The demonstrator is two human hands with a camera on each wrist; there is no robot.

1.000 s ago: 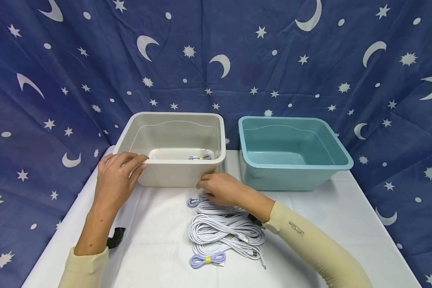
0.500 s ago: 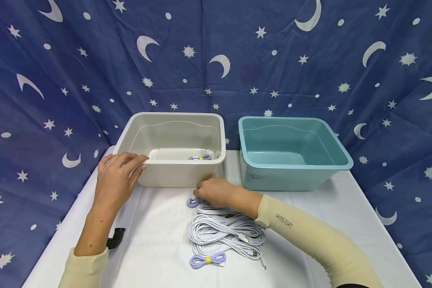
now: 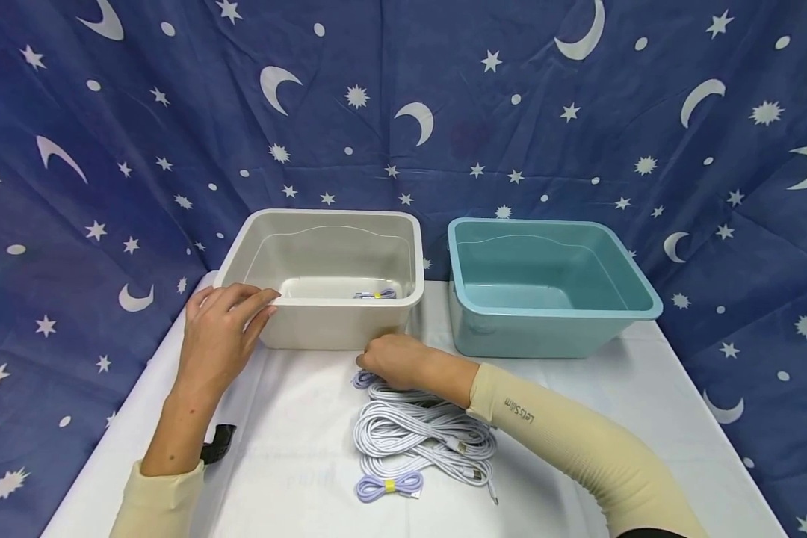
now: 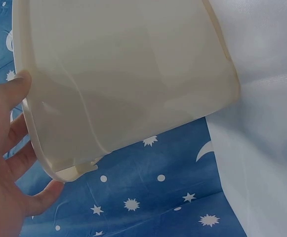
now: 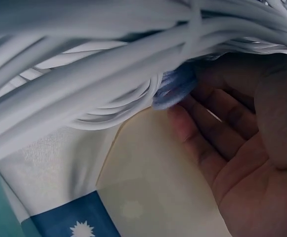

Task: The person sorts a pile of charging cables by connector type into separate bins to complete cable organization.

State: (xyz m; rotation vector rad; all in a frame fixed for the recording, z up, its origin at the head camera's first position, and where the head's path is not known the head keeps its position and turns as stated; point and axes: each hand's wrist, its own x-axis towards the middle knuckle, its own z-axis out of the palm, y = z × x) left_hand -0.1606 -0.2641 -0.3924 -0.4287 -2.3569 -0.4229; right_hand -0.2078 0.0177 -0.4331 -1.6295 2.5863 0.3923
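Note:
My left hand (image 3: 217, 336) holds the front rim of the beige plastic bin (image 3: 329, 326) near its left corner. In the left wrist view the thumb (image 4: 20, 86) lies on the bin's outer wall and the other fingers pass behind the rim. My right hand (image 3: 395, 360) is down at the far end of the cable pile, in front of the bin. It pinches a coiled purple cable (image 5: 175, 86), partly hidden by the fingers. Coiled white cables (image 3: 403, 430) lie just below this hand. Another purple cable (image 3: 371, 489), with a yellow tie, lies nearest me.
Inside the beige bin is a purple cable (image 3: 386, 294) with a yellow tie. A teal bin (image 3: 524, 336) stands to its right. White cloth (image 3: 296, 448) covers the table, and a blue star-patterned curtain (image 3: 376, 149) hangs behind and at both sides.
My right hand has moved a little left and toward me, lower over the purple cable coil. The left hand keeps its place on the bin's rim.

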